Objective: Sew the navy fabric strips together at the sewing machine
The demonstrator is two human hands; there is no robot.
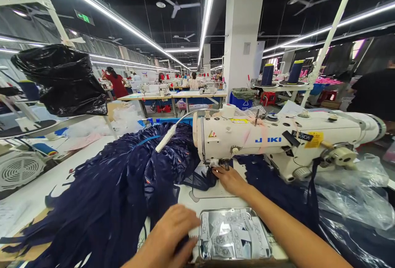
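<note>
My right hand (230, 179) reaches to the needle of a cream sewing machine (277, 138), with its fingers pressing dark navy fabric (200, 179) flat on the bed. Close to me, my left hand (173, 235) is curled with its fingertips at the left edge of a shallow metal tray (234, 235) full of silvery printed labels; I cannot tell whether it pinches a label. A big heap of navy fabric strips (123, 185) lies on the table to the left of both hands.
Crumpled clear plastic (354, 194) lies at the right under the machine's handwheel. A black bag (61, 78) hangs at upper left. Thread cones (267, 74) stand on a rack behind the machine. Other people work at distant tables; a person in black stands at far right.
</note>
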